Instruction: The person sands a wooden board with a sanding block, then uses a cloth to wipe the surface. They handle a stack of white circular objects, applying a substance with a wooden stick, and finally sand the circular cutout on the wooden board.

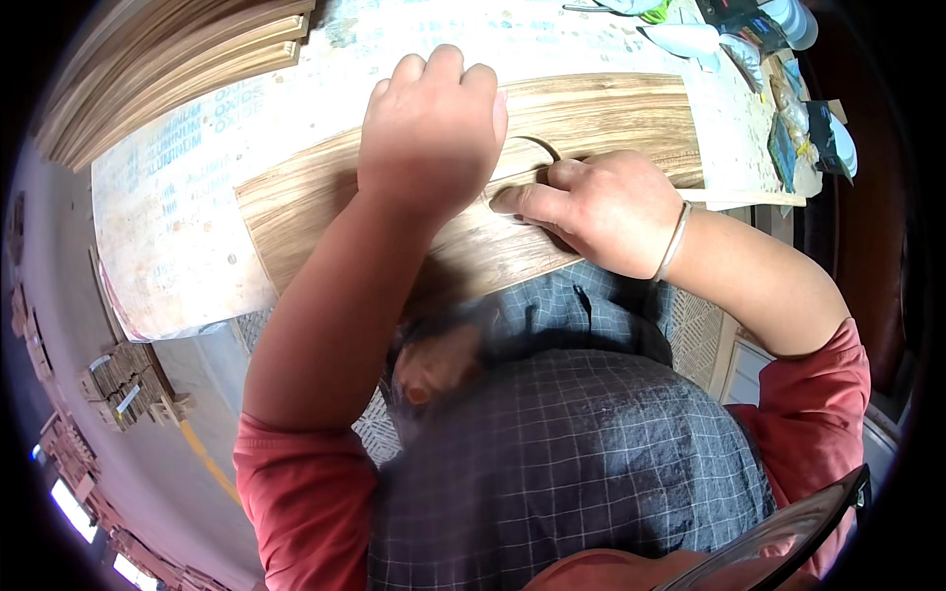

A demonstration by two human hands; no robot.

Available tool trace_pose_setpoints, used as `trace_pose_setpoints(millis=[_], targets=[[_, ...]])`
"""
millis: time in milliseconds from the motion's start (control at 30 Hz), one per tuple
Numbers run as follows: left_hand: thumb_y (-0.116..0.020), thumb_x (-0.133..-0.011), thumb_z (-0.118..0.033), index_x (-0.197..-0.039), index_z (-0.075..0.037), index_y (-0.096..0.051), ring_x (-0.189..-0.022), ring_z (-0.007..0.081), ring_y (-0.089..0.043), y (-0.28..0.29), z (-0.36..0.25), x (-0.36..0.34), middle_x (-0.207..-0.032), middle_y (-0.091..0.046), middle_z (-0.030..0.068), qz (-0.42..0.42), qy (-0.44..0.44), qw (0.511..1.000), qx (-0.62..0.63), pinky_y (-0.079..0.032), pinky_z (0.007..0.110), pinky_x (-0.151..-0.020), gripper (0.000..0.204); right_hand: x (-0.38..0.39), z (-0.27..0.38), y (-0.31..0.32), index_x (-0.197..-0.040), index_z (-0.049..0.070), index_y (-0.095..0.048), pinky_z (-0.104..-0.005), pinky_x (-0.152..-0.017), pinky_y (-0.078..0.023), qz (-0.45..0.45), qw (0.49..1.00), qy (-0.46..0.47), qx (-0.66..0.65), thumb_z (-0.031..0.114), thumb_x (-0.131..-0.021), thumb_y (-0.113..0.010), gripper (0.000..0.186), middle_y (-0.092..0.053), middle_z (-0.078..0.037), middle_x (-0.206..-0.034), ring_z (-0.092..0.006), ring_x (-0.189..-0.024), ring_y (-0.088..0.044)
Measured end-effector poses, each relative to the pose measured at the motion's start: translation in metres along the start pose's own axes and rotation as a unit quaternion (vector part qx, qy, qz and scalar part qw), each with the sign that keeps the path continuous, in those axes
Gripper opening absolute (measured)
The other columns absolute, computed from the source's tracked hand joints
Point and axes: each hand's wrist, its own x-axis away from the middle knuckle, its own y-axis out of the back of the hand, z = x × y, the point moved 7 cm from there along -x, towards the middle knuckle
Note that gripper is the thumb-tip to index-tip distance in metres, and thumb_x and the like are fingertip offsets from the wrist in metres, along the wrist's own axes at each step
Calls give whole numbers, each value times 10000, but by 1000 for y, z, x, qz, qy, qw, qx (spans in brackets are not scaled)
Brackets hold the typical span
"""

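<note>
A wide brown wooden board with dark grain lies across the table in front of me. Over its middle my left hand is closed in a fist, knuckles toward the far side; whatever its fingers may hold is hidden. My right hand, a bangle at the wrist, rests on the board just right of it. Its fingers are curled and the thumb points left, pressed low over the wood. Between the two hands a thin dark curved edge shows beside the right fingers; its kind is unclear.
Beneath the board, a pale printed sheet covers the table. Long wooden boards are stacked at the far left. A white scraper-like tool and a dark box sit at the right. More stacked wood stands on the floor at left.
</note>
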Motion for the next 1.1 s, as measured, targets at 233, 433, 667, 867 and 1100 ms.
trace_pose_setpoints(millis=[233, 433, 667, 867, 1100], targets=[[-664, -788, -144, -829, -95, -645, -739, 273, -549, 4, 2, 2, -802, -554, 72, -38, -23, 999, 16, -487, 374, -682, 66, 14, -28, 1, -1072, 69, -498, -426, -606, -507, 103, 984, -132, -66, 321, -968, -483, 272, -643, -133, -696, -322, -670, -651], [-662, -769, -163, -765, -90, -622, -712, 264, -547, 3, 3, 2, -779, -550, 71, -51, -41, 998, 7, -482, 373, -644, 84, 5, -31, 19, -1083, 82, -555, -416, -661, -527, 111, 983, -119, 89, 284, -933, -513, 255, -680, -128, -818, -297, -760, -675], [-662, -768, -190, -700, -92, -611, -680, 251, -543, 1, -2, 0, -751, -546, 65, -71, -37, 997, -6, -473, 365, -601, 130, -8, -17, 6, -958, 85, -505, -450, -555, -474, 110, 993, -52, 4, 319, -927, -549, 241, -624, -114, -651, -340, -638, -630], [-660, -786, -205, -707, -93, -631, -692, 246, -549, 0, -2, -2, -751, -554, 63, -64, -29, 998, -4, -468, 364, -594, 140, -11, -16, 0, -956, 91, -535, -407, -635, -497, 63, 967, -198, -146, 285, -928, -580, 201, -642, -129, -722, -314, -717, -645], [-672, -784, -218, -714, -101, -624, -694, 240, -545, 0, -2, 0, -762, -549, 62, -68, -36, 997, -2, -465, 356, -588, 145, 1, -12, -13, -1029, 61, -459, -350, -642, -497, 44, 946, -172, -271, 107, -865, -662, 265, -635, -112, -823, -267, -743, -652]])
